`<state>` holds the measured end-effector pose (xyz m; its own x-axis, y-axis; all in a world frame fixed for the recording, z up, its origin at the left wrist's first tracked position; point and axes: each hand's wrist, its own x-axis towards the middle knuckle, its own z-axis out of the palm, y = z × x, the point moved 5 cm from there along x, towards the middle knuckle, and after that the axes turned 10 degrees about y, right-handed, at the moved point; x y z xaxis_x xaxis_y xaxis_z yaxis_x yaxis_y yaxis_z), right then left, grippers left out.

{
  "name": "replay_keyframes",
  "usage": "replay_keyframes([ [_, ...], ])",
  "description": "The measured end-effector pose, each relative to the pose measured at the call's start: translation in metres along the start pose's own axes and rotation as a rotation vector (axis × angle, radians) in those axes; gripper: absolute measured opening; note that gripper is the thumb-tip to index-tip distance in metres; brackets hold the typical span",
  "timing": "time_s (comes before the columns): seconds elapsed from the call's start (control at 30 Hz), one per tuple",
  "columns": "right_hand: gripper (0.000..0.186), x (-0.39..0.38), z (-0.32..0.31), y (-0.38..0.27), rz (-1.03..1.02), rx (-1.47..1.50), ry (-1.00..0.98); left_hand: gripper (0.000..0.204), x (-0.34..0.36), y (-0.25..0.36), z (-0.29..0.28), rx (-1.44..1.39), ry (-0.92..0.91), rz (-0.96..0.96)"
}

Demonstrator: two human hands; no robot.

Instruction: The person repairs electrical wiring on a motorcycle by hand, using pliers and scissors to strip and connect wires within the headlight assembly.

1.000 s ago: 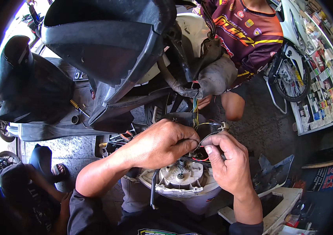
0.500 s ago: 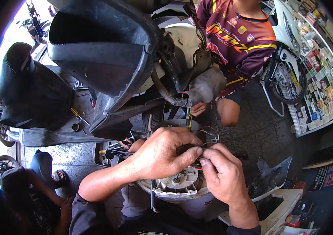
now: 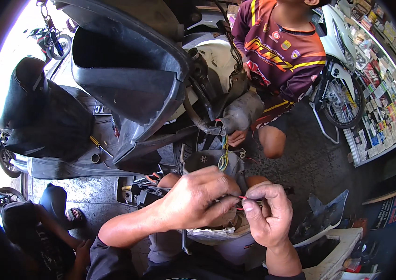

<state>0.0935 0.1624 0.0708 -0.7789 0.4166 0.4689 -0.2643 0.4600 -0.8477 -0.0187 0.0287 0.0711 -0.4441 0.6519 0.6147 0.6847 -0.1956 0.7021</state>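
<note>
A thin red wire (image 3: 241, 203) runs between my two hands, close above a pale plastic part (image 3: 211, 232) at my lap. My left hand (image 3: 202, 193) is closed, with thumb and forefinger pinched at the wire's left side; its fingertips are partly hidden. Thumb and curled forefinger of my right hand (image 3: 268, 212) pinch the wire from the other side. Just beyond my hands, a bundle of coloured wires (image 3: 224, 154) hangs from a dark sleeve under the scooter's grey cylindrical part (image 3: 243, 112).
Black scooter bodywork (image 3: 128, 93) fills the upper left; a screwdriver (image 3: 100, 145) lies on its footboard. Opposite me crouches a person in a maroon jersey (image 3: 282, 60), one hand (image 3: 238, 138) beside the wires. Another person (image 3: 44, 233) is at lower left. A broken panel (image 3: 323, 217) lies right.
Both hands have come slightly lower, toward me, and a little apart. The red wire now shows between my fingertips. The person opposite has raised a hand to the scooter's frame.
</note>
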Motion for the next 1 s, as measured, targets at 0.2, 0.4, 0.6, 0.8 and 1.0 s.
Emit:
replay_keyframes([
  [0.2, 0.016, -0.004, 0.0, -0.011, 0.08, -0.028, -0.159, 0.021, -0.006, 0.025, -0.004, 0.101, -0.032, 0.085],
  [0.4, 0.012, -0.007, 0.006, -0.013, 0.011, 0.072, -0.182, 0.009, -0.012, 0.009, -0.004, -0.325, -0.164, -0.21],
  [0.6, 0.013, -0.009, 0.005, -0.001, 0.169, 0.217, -0.206, 0.008, -0.016, -0.008, 0.002, -0.547, -0.232, -0.392],
  [0.8, 0.016, -0.008, 0.0, 0.015, 0.248, 0.557, -0.02, 0.014, -0.004, -0.023, -0.006, -0.877, 0.183, -0.477],
  [1.0, 0.016, 0.003, -0.001, 0.033, 0.379, 0.671, 0.239, 0.023, 0.036, -0.027, 0.011, 0.471, 0.072, -0.234],
])
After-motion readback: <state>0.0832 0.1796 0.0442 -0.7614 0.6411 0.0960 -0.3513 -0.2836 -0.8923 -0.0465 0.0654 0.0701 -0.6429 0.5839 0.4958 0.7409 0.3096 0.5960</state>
